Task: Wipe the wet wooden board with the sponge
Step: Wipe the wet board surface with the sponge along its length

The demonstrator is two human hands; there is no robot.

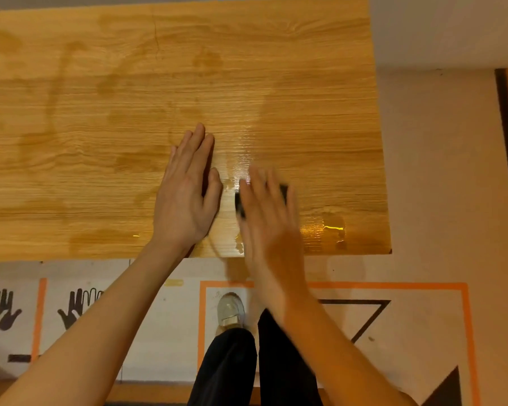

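A wide wooden board [100, 142] fills the upper part of the head view, with damp streaks across it and a shiny wet patch [332, 230] near its front right edge. My left hand [185, 191] lies flat on the board, fingers together and pointing away from me. Just to its right, my right hand [267, 218] is blurred with motion and presses down on a dark sponge [239, 202]. Only the sponge's dark edges show at the fingers' sides; the rest is hidden under the hand.
The board's front edge [71, 257] and right edge [381, 142] border a pale floor with orange tape lines [393, 286], black shapes and hand-print drawings [77, 306]. My dark trouser legs and a light shoe [230, 310] stand below the front edge.
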